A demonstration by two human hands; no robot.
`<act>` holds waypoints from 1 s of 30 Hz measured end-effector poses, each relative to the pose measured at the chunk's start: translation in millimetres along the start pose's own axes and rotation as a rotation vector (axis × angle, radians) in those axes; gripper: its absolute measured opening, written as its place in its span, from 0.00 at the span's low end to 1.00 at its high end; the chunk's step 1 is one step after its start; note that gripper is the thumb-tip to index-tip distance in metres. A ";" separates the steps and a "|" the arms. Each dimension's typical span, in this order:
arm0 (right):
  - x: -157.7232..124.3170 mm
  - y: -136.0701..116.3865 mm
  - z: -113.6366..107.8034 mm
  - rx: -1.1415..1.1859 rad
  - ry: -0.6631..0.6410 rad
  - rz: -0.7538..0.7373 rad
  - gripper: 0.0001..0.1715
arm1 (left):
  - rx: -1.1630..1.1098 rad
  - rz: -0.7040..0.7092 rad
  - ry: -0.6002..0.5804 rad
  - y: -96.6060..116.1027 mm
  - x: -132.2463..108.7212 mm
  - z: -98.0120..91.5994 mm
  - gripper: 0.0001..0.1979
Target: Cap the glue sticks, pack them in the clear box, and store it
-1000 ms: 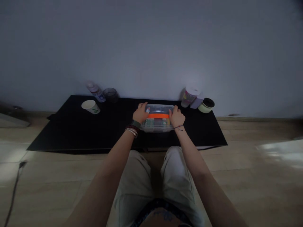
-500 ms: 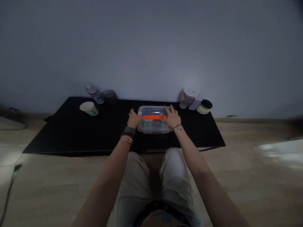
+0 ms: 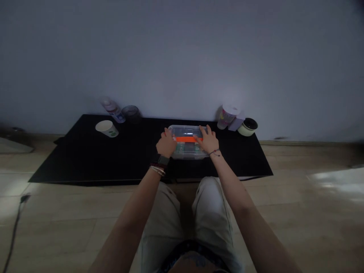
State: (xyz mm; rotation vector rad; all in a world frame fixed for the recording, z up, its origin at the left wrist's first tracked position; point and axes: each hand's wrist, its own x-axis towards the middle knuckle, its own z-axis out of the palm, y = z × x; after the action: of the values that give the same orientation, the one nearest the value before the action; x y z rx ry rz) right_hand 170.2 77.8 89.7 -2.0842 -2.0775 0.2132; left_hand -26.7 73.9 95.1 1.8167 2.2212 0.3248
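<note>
A clear plastic box [image 3: 189,150] with a lid and an orange strip [image 3: 186,139] across it sits in the middle of the black mat. Coloured items show through its walls, too blurred to name. My left hand [image 3: 166,144] curls over the box's near left corner and hides that part. My right hand [image 3: 208,139] lies on the lid's right side, with its fingers apart and pointing toward the orange strip.
A paper cup [image 3: 107,128] lies on its side at the mat's left, near a tipped spray bottle [image 3: 113,110] and a dark glass [image 3: 131,113]. A lidded cup [image 3: 228,116], lilac box [image 3: 236,123] and pale green pot [image 3: 247,127] stand at the right, against the wall.
My left hand has moved up and to the right, from beside the box's near left corner onto it. My right hand has shifted only slightly on the lid.
</note>
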 end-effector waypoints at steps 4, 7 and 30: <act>1.4 1.5 3.0 0.000 0.018 -0.010 0.40 | 0.012 0.024 0.016 -0.2 -4.9 1.1 0.32; 1.9 2.1 4.3 0.005 0.013 -0.009 0.40 | 0.002 0.037 0.031 -2.8 -4.1 1.3 0.33; 4.3 5.2 7.5 0.086 0.051 -0.030 0.39 | -0.244 0.012 0.128 -11.4 0.4 11.1 0.29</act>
State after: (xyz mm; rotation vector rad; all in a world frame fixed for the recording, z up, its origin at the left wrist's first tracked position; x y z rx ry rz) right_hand 173.5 82.4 81.4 -1.9868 -2.0320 0.2380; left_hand -33.6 72.2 80.9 1.7227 2.1419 0.7005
